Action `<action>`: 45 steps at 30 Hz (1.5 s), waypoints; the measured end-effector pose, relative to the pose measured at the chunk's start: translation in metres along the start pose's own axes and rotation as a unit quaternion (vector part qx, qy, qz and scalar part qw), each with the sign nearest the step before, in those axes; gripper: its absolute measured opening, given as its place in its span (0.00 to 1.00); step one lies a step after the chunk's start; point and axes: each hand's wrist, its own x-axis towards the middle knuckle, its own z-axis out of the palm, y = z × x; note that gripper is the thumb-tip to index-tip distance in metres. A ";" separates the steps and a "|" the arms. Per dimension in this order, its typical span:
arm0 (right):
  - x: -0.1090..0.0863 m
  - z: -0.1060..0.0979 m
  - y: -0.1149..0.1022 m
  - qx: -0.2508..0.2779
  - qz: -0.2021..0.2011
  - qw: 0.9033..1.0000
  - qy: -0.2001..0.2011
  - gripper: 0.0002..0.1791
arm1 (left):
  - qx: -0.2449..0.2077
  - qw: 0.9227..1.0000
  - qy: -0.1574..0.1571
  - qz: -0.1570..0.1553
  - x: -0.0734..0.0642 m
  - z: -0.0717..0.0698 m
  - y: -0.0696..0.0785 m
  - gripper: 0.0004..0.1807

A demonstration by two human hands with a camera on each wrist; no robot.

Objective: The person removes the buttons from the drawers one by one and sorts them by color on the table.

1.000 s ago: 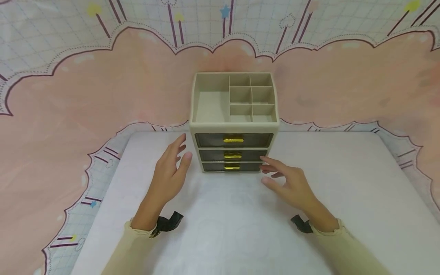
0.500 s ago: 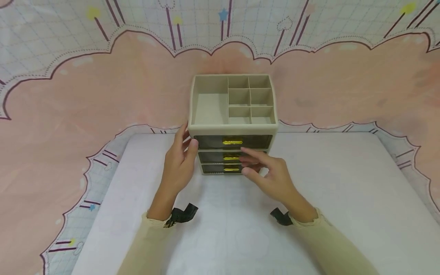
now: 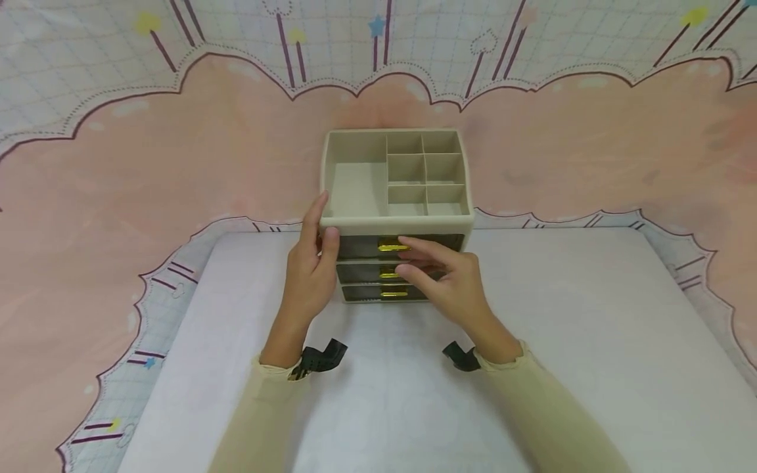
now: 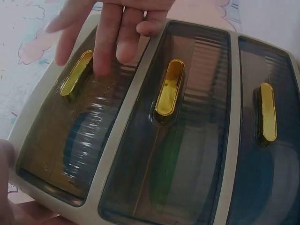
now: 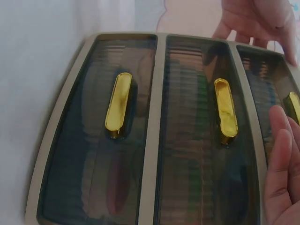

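Observation:
A beige desktop drawer organizer (image 3: 399, 225) stands at the back of the white table, its three dark see-through drawers pushed in. My left hand (image 3: 312, 269) rests against its left side, thumb at the front corner and index finger reaching up toward the top rim. Before the drawer fronts is my right hand (image 3: 452, 282), its index fingertip right at the gold handle (image 3: 390, 244) of the top drawer, thumb lower, over the middle drawer. In the left wrist view the right fingers (image 4: 108, 37) are spread beside that handle, not closed round it. Dim coloured shapes show through the drawer fronts.
The organizer's top has one large compartment (image 3: 357, 187) on the left and several small ones on the right. Behind it hangs a patterned cloth (image 3: 236, 144). White table surface (image 3: 591, 328) extends to both sides. Black straps (image 3: 322, 357) circle both wrists.
Both hands have moved inward and up to the organizer. The left came to its left side; the right moved left from the lower right corner to the top handle. The drawers have not moved.

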 end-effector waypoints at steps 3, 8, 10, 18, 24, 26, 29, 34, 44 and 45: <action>0.003 0.005 0.001 0.012 0.000 1.000 0.012 0.21 | 0.007 1.000 0.000 -0.009 0.000 -0.001 0.000 0.28; 0.007 0.011 0.001 0.044 0.010 0.998 0.032 0.17 | 0.019 1.000 -0.004 -0.018 0.000 -0.003 0.001 0.26; 0.007 0.013 0.001 0.059 0.019 0.997 0.040 0.15 | 0.023 1.000 -0.004 -0.018 0.000 -0.003 0.001 0.26; 0.006 0.018 0.001 0.064 0.067 0.993 0.067 0.10 | 0.027 1.000 -0.003 -0.013 -0.001 -0.002 -0.002 0.26; 0.008 0.022 -0.004 0.057 0.141 0.985 0.080 0.11 | 0.030 0.999 -0.008 -0.013 -0.001 -0.002 -0.002 0.25; 0.008 0.025 -0.005 0.053 0.135 0.985 0.092 0.10 | 0.030 0.999 -0.007 -0.010 -0.001 -0.002 -0.003 0.25; 0.009 0.029 -0.004 0.062 0.119 0.985 0.112 0.09 | 0.029 1.000 -0.005 -0.006 0.000 -0.001 -0.004 0.25; 0.011 0.031 -0.005 0.077 0.122 0.982 0.124 0.08 | 0.026 1.000 -0.005 -0.007 0.000 -0.001 -0.005 0.26; 0.012 0.032 -0.009 0.104 0.139 0.978 0.116 0.07 | 0.019 0.998 -0.049 -0.034 0.003 -0.011 -0.004 0.27; 0.012 0.033 -0.010 0.107 0.138 0.978 0.116 0.07 | 0.016 0.998 -0.055 -0.034 0.003 -0.013 -0.005 0.27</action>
